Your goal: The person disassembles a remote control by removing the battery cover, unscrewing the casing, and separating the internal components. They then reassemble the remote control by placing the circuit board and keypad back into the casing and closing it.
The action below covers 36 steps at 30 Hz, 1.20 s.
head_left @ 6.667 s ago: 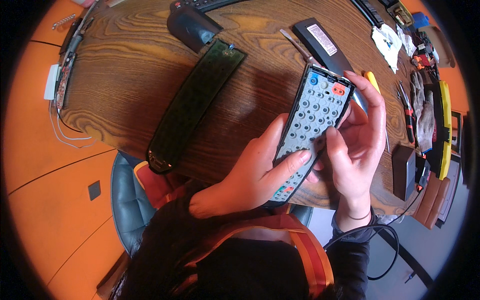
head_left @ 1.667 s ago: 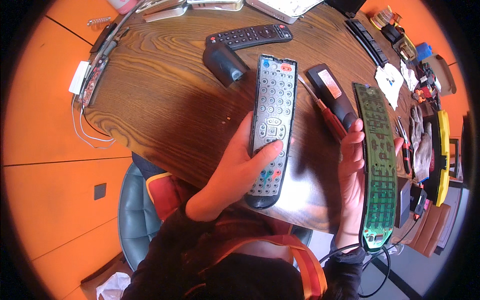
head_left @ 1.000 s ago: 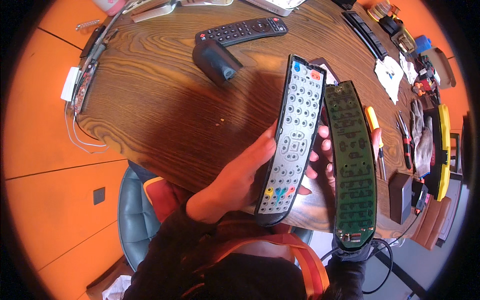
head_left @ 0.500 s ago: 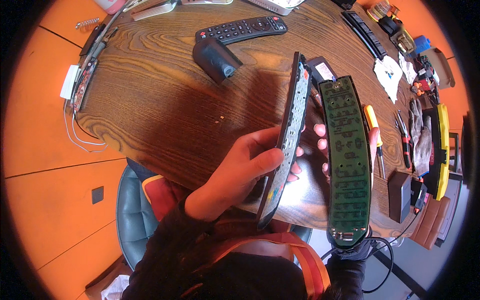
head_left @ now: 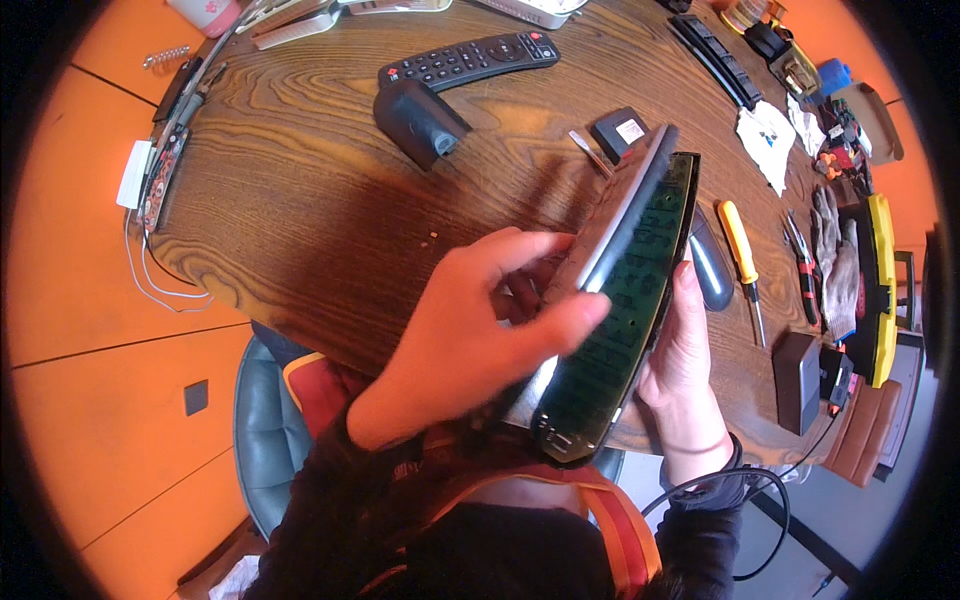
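Remote shell and green circuit board sit pressed edge to edge between my hands, above the surface. Left hand pinches the shell, right hand cradles the board; misaligned, I judge, the board could slip.

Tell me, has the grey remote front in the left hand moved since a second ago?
Yes. The grey remote front has turned edge-on and closed rightward against the green circuit board, while the black remote on the table stays put.
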Available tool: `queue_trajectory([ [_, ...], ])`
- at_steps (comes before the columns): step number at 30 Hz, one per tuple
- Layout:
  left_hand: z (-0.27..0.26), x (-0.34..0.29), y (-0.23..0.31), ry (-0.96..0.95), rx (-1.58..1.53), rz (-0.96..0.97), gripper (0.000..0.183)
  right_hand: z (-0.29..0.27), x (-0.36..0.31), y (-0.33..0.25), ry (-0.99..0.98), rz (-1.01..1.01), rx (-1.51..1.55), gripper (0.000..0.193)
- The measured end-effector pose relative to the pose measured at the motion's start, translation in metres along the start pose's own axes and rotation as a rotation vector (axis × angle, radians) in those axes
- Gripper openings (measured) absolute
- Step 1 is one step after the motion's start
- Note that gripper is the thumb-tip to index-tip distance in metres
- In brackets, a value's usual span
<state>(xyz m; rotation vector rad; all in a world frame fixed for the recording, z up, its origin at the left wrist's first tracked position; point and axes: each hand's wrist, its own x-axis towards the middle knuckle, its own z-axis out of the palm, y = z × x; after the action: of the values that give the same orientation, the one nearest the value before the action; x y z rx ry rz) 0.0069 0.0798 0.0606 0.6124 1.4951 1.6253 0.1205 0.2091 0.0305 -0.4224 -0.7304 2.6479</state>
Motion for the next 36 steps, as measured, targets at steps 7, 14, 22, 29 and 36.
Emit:
queue_trajectory([
  [7, -0.019, 0.001, -0.008, 0.034, -0.784, -0.305, 0.065, 0.0, 0.004, 0.001, -0.129, 0.052, 0.084, 0.054],
  [14, -0.023, 0.005, -0.016, -0.382, -1.023, -0.206, 0.062, -0.002, 0.0, 0.001, -0.044, 0.093, 0.101, 0.056],
  [22, -0.018, -0.005, 0.002, -0.141, -0.568, -0.152, 0.035, -0.006, -0.001, 0.0, -0.076, 0.098, 0.093, 0.062],
  [29, -0.016, -0.01, 0.003, -0.066, -0.378, -0.154, 0.03, -0.006, -0.002, -0.001, -0.108, 0.101, 0.069, 0.063],
  [36, -0.003, -0.001, -0.015, 0.009, -0.545, -0.111, 0.037, -0.01, -0.001, -0.011, -0.096, 0.181, 0.011, 0.08],
])
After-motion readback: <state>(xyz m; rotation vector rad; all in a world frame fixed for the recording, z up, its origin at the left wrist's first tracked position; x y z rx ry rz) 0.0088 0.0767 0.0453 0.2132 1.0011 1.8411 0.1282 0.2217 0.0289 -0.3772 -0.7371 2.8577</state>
